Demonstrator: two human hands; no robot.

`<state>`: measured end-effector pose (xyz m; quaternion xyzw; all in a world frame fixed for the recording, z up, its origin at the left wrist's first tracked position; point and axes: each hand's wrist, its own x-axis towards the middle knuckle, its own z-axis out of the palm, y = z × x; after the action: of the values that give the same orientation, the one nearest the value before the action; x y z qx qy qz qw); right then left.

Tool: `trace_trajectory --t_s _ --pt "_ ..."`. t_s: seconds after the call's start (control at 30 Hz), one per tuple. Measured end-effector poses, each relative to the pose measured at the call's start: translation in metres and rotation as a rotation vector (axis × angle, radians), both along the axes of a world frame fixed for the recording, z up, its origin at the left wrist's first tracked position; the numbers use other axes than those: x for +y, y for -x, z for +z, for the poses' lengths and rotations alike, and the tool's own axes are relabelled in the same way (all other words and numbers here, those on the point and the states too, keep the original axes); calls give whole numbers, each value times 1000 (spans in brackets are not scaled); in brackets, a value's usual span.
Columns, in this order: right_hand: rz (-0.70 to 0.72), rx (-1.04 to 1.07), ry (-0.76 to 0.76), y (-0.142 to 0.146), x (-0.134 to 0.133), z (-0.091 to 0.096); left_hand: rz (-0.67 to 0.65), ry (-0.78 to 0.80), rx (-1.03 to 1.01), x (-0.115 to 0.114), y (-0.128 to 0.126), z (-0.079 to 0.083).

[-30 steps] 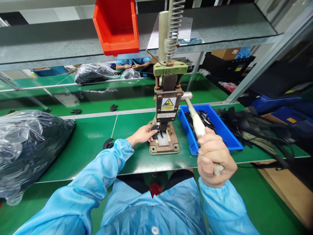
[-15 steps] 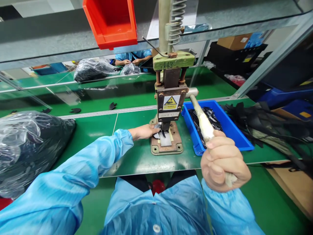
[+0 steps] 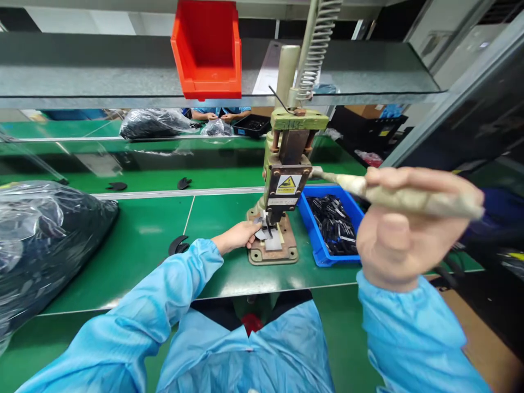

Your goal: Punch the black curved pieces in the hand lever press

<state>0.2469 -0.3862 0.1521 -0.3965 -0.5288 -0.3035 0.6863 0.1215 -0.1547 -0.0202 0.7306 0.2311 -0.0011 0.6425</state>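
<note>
A hand-lever press (image 3: 287, 155) stands on the green bench, its rusty base plate (image 3: 290, 245) beneath the ram. My left hand (image 3: 236, 237) pinches a small dark curved part (image 3: 261, 233) at the left side of the base, under the ram; the fingers hide some of it. The press's pale wrapped lever (image 3: 350, 183) sticks out to the right, almost level. My right hand (image 3: 399, 240) is on the lever's end, thumb below and fingers over it, slightly blurred. Another dark curved piece (image 3: 179, 245) lies beside my left forearm.
Right of the press is a blue bin (image 3: 323, 259) of black parts. A plastic bag (image 3: 53, 240) with dark contents sits at the left. A red bin (image 3: 210, 90) hangs at the overhead shelf (image 3: 102, 71). Across the bench are another person's hands (image 3: 219, 116).
The lever has swung up from a downward slant to nearly level, my right hand rising with it. My left hand stays at the base with the curved part. The view has tilted up.
</note>
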Motion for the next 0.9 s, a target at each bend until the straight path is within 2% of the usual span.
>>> trace_trajectory --t_s 0.07,0.13,0.2,0.23,0.27,0.33,0.37,0.43,0.5,0.57,0.8,0.9 --pt "-9 -4 30 -12 3 15 27 37 -70 -5 17 -1" --pt "-73 68 29 -15 5 3 47 55 -139 -12 39 3" --pt "-165 238 55 -6 6 -36 55 57 -201 -19 64 10" --pt "-151 356 153 3 7 -61 59 61 -225 -24 75 15" --pt "-101 411 272 14 7 -87 62 67 -243 -29 86 20" --pt "93 489 555 41 9 -135 62 92 -265 -39 102 30" --pt "158 501 639 55 10 -153 52 109 -272 -44 108 34" --pt "266 524 760 82 15 -176 23 140 -286 -54 115 38" --pt "308 552 797 101 20 -184 4 151 -298 -64 119 38" --pt "311 581 784 112 25 -183 5 136 -302 -71 121 38" --pt "316 564 699 123 24 -176 -6 6 -278 -79 132 51" --pt "303 536 676 126 20 -177 -42 16 -263 -81 133 55"
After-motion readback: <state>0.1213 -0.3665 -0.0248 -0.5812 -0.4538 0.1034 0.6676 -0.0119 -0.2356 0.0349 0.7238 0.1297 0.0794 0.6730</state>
